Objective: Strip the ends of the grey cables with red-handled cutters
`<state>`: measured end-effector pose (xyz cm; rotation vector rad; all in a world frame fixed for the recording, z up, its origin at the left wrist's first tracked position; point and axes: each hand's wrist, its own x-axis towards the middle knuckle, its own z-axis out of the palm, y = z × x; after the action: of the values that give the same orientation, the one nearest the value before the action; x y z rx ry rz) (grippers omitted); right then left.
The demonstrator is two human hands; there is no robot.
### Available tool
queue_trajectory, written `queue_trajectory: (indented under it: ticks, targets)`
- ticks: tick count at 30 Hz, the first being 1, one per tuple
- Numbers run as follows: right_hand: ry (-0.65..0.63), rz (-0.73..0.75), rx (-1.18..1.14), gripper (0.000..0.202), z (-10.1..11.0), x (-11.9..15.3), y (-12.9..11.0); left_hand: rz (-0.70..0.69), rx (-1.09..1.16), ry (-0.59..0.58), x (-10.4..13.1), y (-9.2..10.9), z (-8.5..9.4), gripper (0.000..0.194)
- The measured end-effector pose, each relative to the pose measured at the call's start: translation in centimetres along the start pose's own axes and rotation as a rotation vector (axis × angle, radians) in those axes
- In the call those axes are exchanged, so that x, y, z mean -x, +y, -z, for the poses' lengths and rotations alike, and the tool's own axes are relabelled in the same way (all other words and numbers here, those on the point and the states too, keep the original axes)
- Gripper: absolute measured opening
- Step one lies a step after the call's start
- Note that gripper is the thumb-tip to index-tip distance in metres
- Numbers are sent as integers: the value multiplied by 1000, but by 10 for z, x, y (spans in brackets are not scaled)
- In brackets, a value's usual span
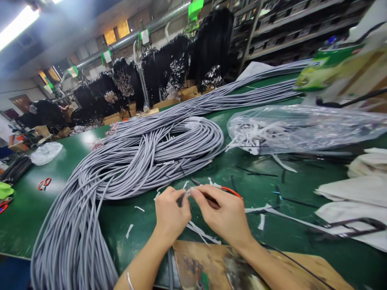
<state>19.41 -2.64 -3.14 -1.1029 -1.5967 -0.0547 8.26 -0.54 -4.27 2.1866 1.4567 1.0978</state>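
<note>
Observed an apparent small grey-white cable end [188, 193] pinched between closed fingertips of left hand [171, 211] and right hand [226, 211], above glossy green tabletop [117, 213] near coiled grey round cables [193, 139], and judged it light, pliable, easily frayed, best gripped behind the tip.

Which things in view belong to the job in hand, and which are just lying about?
Likely in use:
small unclear piece pinched by left hand and right hand
gray cables
white strips by the hands

Likely lying about:
red-handled scissors, left
white plastic bag, left
green-yellow packet, right
</note>
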Motion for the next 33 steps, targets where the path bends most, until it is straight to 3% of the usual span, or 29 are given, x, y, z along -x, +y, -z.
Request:
queue_trajectory:
  ticks: [3,8,12,18,21,24,30,33]
  targets:
    - [31,12,-73,23,6,-2,-6,128,45,-86,-6,-5,-3,18]
    - [48,-110,106,27,-1,-3,7,159,201,103,-11,-2,10,17]
    - [46,-167,106,29,-8,-4,15,215,352,107,-7,2,12,15]
    - [-41,-393,-103,25,-5,-8,12,59,233,102,0,7,9,15]
    - [-32,-484,-187,26,-5,-9,12,59,211,97,1,9,8,14]
    - [-48,-577,-320,23,-8,-9,16,169,366,31,0,7,5,16]
    - [-48,-748,-557,16,-14,-8,28,419,991,-304,-8,11,11,51]
    - [6,-767,-563,21,-10,-11,29,455,1083,-342,-11,16,17,53]
